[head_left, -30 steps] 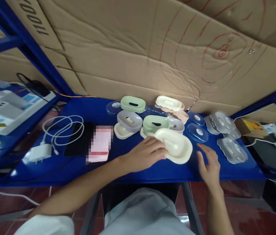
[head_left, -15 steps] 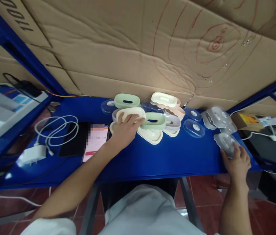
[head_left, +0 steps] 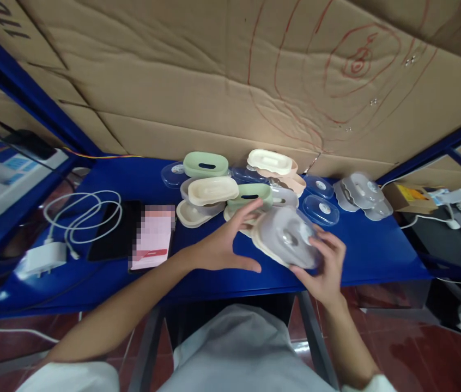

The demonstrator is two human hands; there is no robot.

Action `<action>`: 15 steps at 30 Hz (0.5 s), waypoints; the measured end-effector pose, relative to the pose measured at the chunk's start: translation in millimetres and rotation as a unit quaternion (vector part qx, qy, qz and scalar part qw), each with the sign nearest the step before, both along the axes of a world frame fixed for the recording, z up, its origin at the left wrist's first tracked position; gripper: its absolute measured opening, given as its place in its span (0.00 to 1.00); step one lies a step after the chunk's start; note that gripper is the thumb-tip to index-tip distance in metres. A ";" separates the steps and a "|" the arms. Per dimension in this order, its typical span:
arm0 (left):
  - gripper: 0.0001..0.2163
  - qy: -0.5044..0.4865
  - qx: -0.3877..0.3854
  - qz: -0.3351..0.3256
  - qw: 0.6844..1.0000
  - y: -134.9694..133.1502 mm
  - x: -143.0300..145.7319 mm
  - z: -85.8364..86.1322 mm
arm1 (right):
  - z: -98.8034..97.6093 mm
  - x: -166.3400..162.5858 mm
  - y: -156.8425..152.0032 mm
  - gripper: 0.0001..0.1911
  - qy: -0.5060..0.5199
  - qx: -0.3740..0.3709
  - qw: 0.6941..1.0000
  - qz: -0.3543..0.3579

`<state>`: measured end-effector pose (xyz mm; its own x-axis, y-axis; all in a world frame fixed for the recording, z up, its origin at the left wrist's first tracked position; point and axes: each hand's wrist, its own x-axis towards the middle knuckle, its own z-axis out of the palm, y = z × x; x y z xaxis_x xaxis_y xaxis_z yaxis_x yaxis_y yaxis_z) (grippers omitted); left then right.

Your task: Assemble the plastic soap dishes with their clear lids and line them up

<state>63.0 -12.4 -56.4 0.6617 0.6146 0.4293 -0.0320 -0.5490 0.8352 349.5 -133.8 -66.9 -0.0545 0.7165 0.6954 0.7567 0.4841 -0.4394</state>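
Observation:
My right hand point(head_left: 326, 267) grips a grey soap box with a clear lid point(head_left: 287, 237), tilted over the front middle of the blue table. Just left of that box, my left hand point(head_left: 230, 242) is open, thumb and fingers spread apart, holding nothing. Behind the hands lie a cream soap dish point(head_left: 213, 190), a green soap dish point(head_left: 206, 164) and another green piece point(head_left: 250, 194). A cream tray point(head_left: 269, 161) rests on peach pieces point(head_left: 296, 184). Clear oval lids point(head_left: 321, 210) lie to the right of these.
At the right end stand stacked grey soap boxes point(head_left: 359, 191), near a small cardboard box point(head_left: 412, 200). A phone point(head_left: 152, 239), a black flat device point(head_left: 111, 231) and a white charger with cable point(head_left: 46, 257) lie left. Cardboard point(head_left: 173, 71) walls the back.
My right hand has brought the grey soap box from the right end to the middle. My left hand has come off the cream soap dish and moved right and down, opening beside the box.

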 end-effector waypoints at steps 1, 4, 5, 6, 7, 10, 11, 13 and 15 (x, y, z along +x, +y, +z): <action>0.56 -0.033 -0.025 0.005 0.999 1.2 1.3 -2.6 | 7.0 -13.6 19.8 0.32 -0.006 0.000 0.999 0.045; 0.50 -0.114 -0.060 0.091 0.987 13.2 4.7 -13.7 | 14.0 -45.8 80.0 0.31 -0.011 -0.002 0.995 0.101; 0.50 -0.134 -0.063 0.123 0.981 17.5 6.2 -18.2 | 11.0 -53.5 96.5 0.31 -0.008 0.001 0.995 0.102; 0.49 -0.147 -0.060 0.155 0.975 20.6 8.0 -22.7 | 5.8 -59.5 109.7 0.31 -0.002 0.006 0.995 0.097; 0.47 -0.151 -0.049 0.189 0.969 22.0 10.1 -27.0 | -0.8 -63.9 119.3 0.31 0.005 0.010 0.996 0.091; 0.41 -0.109 0.024 0.270 0.956 15.5 17.1 -36.6 | -20.3 -67.7 127.9 0.31 0.015 0.028 0.997 0.065; 0.38 -0.085 0.056 0.282 0.954 11.4 19.0 -38.2 | -24.4 -66.9 126.3 0.31 0.009 0.031 0.998 0.055; 0.32 -0.039 0.117 0.288 0.950 3.8 21.2 -39.3 | -27.5 -64.6 121.5 0.31 -0.007 0.041 0.998 0.039; 0.29 -0.001 0.153 0.282 0.947 -0.2 21.7 -39.4 | -26.3 -62.9 118.4 0.31 -0.018 0.049 0.998 0.028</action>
<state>84.7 -12.5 -95.9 0.2646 0.7162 0.6458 0.3369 -0.6962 0.6339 286.6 -15.4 -93.2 -0.1187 0.6397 0.7594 0.7418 0.5655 -0.3604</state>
